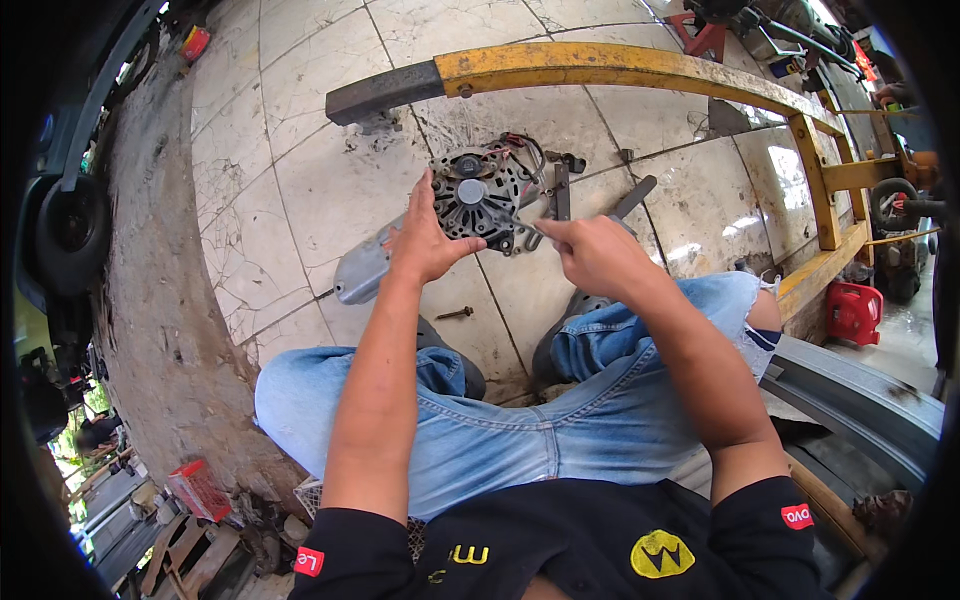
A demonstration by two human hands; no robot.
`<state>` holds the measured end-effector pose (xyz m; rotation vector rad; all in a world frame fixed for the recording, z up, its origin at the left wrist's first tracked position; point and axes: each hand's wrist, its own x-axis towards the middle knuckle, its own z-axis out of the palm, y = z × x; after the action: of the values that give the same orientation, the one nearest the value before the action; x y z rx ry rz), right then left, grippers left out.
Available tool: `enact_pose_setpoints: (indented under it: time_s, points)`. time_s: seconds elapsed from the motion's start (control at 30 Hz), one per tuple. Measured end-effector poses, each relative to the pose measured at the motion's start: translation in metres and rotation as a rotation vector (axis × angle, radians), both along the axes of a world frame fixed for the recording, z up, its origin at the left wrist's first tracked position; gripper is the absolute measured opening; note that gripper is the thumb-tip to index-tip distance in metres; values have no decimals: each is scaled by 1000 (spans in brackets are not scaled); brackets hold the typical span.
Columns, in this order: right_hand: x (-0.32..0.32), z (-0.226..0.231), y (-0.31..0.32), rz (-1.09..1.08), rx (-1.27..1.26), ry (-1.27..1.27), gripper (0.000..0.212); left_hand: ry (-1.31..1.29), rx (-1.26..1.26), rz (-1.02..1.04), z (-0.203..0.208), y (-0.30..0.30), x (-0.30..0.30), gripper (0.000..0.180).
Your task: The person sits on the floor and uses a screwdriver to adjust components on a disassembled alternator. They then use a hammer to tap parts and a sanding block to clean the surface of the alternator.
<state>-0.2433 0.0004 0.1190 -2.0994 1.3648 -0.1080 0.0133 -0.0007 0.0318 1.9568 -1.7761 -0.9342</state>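
A grey alternator (472, 193) lies on the tiled floor in front of me, its slotted round end facing up and wires at its far right. My left hand (424, 240) grips its near left side, thumb along the near edge and fingers up the left. At its lower right, my right hand (598, 255) is closed, index finger stretched along a slim metal piece whose kind I cannot make out. A grey metal cylinder (362, 272) extends from beneath my left hand. Dark flat metal bars (562, 190) lie by my right hand. Between my feet rests a bolt (455, 313).
A yellow steel frame (600, 62) with a dark end arches beyond the alternator and down the right side. A red container (853, 312) stands at right, near a grey metal channel (860, 385). A red crate (199, 490) sits lower left; a wheel (72, 230) is far left.
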Motion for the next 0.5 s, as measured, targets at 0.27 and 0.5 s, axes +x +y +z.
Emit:
enact_pose_setpoints:
  time_s: [0.27, 0.5]
  points:
    - [9, -18, -4, 11, 27, 68, 39, -41, 24, -7, 9, 1, -5, 140]
    - [20, -17, -4, -43, -29, 38, 44, -11, -2, -11, 9, -1, -7, 139]
